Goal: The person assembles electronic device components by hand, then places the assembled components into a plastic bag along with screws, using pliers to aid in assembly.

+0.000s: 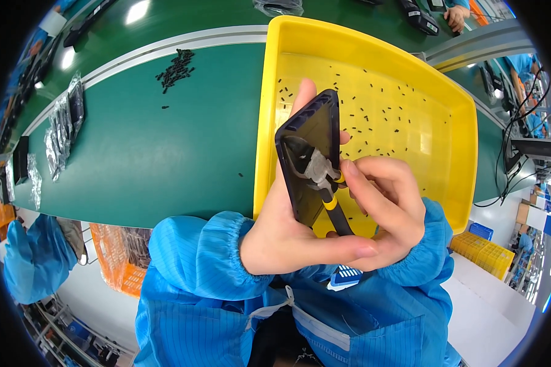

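Note:
My left hand (281,241) grips a black rectangular plastic cover (303,196), tilted on edge with its hollow side toward me; some fingers show behind it and the thumb stretches toward my right hand. My right hand (389,205) is closed round a pair of side cutters (337,215) with black and yellow handles. The metal jaws rest at or just over the cover's inner side; whether they bite on anything I cannot make out. Both hands are above the near left part of a yellow plastic bin (264,116), which has many tiny black pieces (352,116) scattered over its bottom.
A pile of small black parts (176,70) lies on the green table (208,147), left of the bin. Plastic-bagged parts (64,128) lie farther left. A metal rail (183,44) borders the green conveyor (190,15) behind. Another person's hand (456,18) shows at the far right.

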Available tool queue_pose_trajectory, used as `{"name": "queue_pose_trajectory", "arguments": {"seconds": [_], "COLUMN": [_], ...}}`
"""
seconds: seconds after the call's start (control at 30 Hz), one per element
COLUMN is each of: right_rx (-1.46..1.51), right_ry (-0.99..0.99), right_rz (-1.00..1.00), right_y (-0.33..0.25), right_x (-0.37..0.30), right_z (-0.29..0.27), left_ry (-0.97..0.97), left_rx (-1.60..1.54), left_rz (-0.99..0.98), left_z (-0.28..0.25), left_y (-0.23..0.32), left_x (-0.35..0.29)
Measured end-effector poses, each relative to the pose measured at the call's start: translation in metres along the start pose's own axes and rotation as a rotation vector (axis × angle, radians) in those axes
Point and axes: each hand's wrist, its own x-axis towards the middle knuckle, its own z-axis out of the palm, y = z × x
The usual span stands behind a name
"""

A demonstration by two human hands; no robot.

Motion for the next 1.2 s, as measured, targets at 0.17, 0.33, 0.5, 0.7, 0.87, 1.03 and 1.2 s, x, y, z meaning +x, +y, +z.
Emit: {"name": "queue_pose_trajectory", "arguments": {"seconds": [0.17,0.33,0.5,0.7,0.87,1.03,1.2], "right_rx": [0.019,0.088,0.29,1.456,1.574,1.451,1.634], "right_ry": [0.03,0.103,0.106,0.38,0.609,0.284,0.242], "right_rz": [0.007,0.036,0.07,0.667,0.89,0.673,0.803], "right_y": [0.001,0.0,0.012,0.02,0.035,0.045,0.043], "right_x": [-0.006,-0.008,-0.008,0.002,-0.008,-0.012,0.0], "right_z": [0.006,0.012,0.001,-0.005,-0.017,-0.008,-0.024], "left_ry": [0.009,0.036,0.107,0.069,-0.132,0.008,0.006], "left_rx": [0.039,0.077,-0.027,0.033,0.717,1.07,0.614], "left_rz": [0.002,0.005,-0.088,-0.076,0.282,0.63,0.482], "left_z": [0.001,0.002,0.006,0.002,0.008,0.026,-0.009], "left_y": [-0.002,-0.002,0.007,0.018,0.024,0.026,0.059], "left_x": [0.001,0.005,0.01,0.006,0.007,0.004,0.0]}}
